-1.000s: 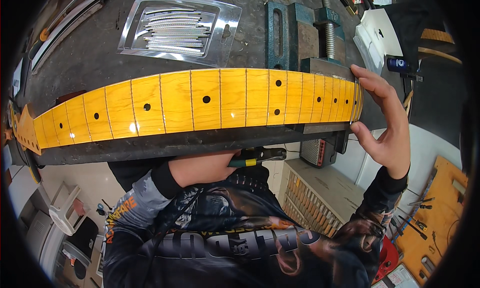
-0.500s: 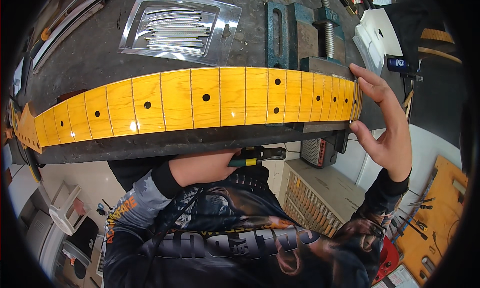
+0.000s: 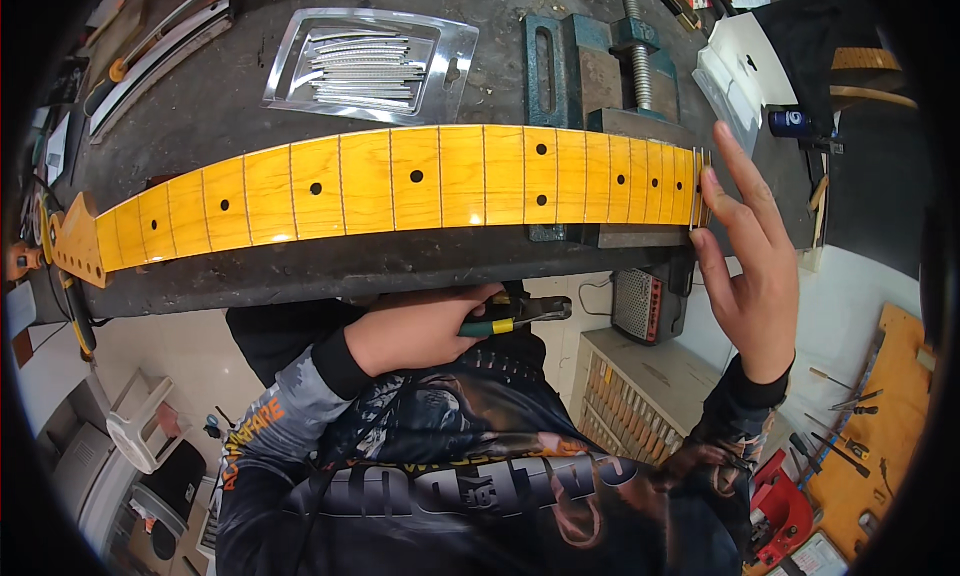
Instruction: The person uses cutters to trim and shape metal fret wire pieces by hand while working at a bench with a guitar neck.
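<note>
A glossy yellow guitar neck [image 3: 465, 176] with black dot inlays stretches across the bench, its headstock at the left. Thin metal fret wires [image 3: 695, 191] stand at its right end, longer than the neck is wide there. My right hand [image 3: 752, 261] is at that end with fingers apart, the thumb beside the wires' near ends and a bent finger close over them; contact is hard to tell. Below the bench edge, my left hand [image 3: 420, 328] is closed round end-cutting pliers [image 3: 515, 316] with green and yellow handles, jaws pointing right.
A clear plastic tray [image 3: 455, 81] with several cut fret wires lies beyond the neck. A green vise [image 3: 600, 71] stands partly under the neck's right part. White packaging [image 3: 735, 66] and a dark blue bottle [image 3: 790, 124] sit at the right. Below is a drawer cabinet [image 3: 640, 386].
My right hand has shifted slightly left and down, and its index finger has lifted and stretched out. My left hand keeps the pliers almost in place. The view has shifted a little.
</note>
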Action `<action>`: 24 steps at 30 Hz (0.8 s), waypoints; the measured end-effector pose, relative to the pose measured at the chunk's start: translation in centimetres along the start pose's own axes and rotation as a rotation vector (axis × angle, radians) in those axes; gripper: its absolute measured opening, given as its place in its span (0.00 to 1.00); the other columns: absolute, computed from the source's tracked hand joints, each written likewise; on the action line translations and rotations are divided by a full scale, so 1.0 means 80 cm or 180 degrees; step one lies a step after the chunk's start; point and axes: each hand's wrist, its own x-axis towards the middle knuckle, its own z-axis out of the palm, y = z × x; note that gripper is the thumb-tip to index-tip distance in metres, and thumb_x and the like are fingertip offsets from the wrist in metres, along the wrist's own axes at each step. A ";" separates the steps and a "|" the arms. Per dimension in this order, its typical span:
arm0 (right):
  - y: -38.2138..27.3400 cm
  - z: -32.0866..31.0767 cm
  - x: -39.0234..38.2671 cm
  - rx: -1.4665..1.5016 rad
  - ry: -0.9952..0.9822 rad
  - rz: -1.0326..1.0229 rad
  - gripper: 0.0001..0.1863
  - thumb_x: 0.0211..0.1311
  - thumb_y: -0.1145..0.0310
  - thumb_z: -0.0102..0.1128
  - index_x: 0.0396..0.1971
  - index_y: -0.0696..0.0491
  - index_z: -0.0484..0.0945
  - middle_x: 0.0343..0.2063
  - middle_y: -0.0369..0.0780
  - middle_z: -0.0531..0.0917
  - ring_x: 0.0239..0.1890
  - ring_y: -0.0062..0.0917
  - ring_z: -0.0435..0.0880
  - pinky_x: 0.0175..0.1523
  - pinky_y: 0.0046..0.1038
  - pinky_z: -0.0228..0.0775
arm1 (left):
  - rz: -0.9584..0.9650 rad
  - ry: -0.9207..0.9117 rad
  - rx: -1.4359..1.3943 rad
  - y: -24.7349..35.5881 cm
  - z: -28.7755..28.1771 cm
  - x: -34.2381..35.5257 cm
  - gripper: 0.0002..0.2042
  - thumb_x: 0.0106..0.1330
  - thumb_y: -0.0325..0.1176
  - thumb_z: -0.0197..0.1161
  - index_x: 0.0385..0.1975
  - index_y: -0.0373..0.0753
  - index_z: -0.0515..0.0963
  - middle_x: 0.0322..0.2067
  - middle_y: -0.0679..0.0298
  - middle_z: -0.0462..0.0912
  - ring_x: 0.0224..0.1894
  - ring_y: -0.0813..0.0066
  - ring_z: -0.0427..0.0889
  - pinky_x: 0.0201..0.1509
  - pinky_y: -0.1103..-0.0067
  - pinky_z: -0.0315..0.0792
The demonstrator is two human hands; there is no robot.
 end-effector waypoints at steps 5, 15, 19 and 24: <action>-0.008 0.011 -0.014 0.0050 0.0526 0.0079 0.16 0.62 0.86 0.72 0.50 0.60 0.86 0.64 0.49 0.84 0.65 0.47 0.84 0.66 0.40 0.80 | -0.0250 -0.0081 -0.0051 0.007 -0.005 -0.008 0.27 0.70 0.35 0.76 0.68 0.42 0.78 0.50 0.55 0.89 0.55 0.48 0.89 0.61 0.62 0.81; -0.031 0.023 -0.020 -0.0080 0.1044 0.0175 0.13 0.66 0.81 0.71 0.49 0.60 0.88 0.58 0.47 0.85 0.61 0.45 0.84 0.65 0.44 0.77 | -0.0726 0.0309 0.0259 0.009 -0.018 -0.066 0.30 0.74 0.40 0.73 0.75 0.42 0.76 0.52 0.51 0.93 0.54 0.44 0.91 0.60 0.60 0.83; -0.037 0.026 -0.016 -0.0152 0.1144 0.0089 0.10 0.68 0.82 0.69 0.48 0.62 0.87 0.53 0.47 0.88 0.62 0.47 0.87 0.66 0.43 0.79 | -0.0765 0.0746 0.0180 0.000 -0.019 -0.095 0.30 0.72 0.40 0.77 0.72 0.39 0.79 0.50 0.48 0.92 0.47 0.46 0.91 0.55 0.62 0.83; -0.045 0.018 -0.011 -0.0087 0.1255 0.0020 0.09 0.71 0.82 0.66 0.48 0.62 0.86 0.49 0.49 0.90 0.61 0.48 0.89 0.65 0.43 0.80 | -0.0708 0.1103 0.0149 -0.008 -0.015 -0.123 0.29 0.70 0.38 0.79 0.68 0.34 0.82 0.47 0.45 0.90 0.43 0.47 0.90 0.52 0.63 0.83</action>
